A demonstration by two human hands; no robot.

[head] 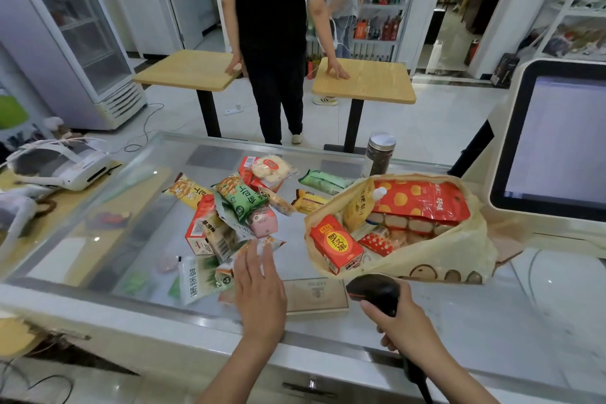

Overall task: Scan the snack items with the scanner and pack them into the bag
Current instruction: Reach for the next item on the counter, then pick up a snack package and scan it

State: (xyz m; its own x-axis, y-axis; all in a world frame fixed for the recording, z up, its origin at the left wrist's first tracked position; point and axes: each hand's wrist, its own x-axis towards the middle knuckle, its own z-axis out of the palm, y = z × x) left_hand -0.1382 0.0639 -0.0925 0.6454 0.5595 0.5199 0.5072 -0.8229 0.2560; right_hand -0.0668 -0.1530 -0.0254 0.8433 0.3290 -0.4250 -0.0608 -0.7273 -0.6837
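Observation:
A heap of snack packets (pixel 236 207) lies on the glass counter (pixel 98 239): green, yellow, red and pink wrappers. My left hand (pixel 260 289) hovers flat over the near edge of the heap, fingers apart, its fingertips on a small orange-white packet (pixel 267 244). My right hand (pixel 401 325) grips the black scanner (pixel 373 292), whose head points left toward the heap. To the right, the beige bag (pixel 426 266) lies open, holding a red carton (pixel 337 246), a large red pouch (pixel 423 200) and other snacks.
A dark jar (pixel 378 154) stands behind the bag. A white register screen (pixel 554 141) fills the right side. A white headset (pixel 62 164) rests on the left. A person in black stands beyond the counter between two wooden tables (pixel 364 80). A flat box (pixel 314 295) lies under the glass.

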